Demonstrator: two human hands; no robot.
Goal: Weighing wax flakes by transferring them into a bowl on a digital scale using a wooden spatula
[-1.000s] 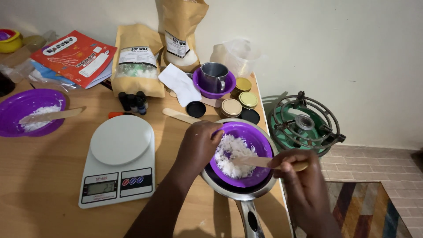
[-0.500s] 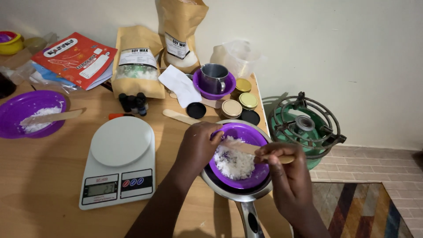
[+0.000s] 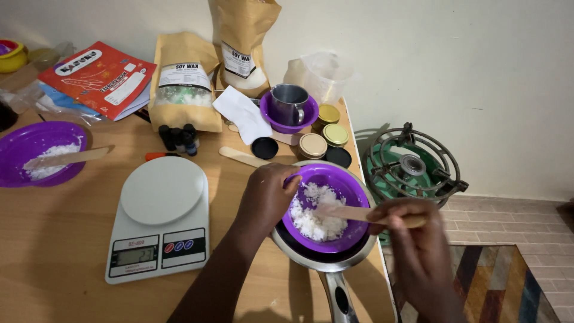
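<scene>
Purple bowl (image 3: 353,185) holds white flakes (image 3: 317,215).

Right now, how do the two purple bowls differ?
1. The right bowl sits tilted in a metal pan at the table's right edge; the left bowl rests flat on the table at the far left.
2. The left hand grips the right bowl's rim and the right hand works a wooden stick in it; nobody touches the left bowl, where a stick just rests.

Both hold white flakes.
</scene>
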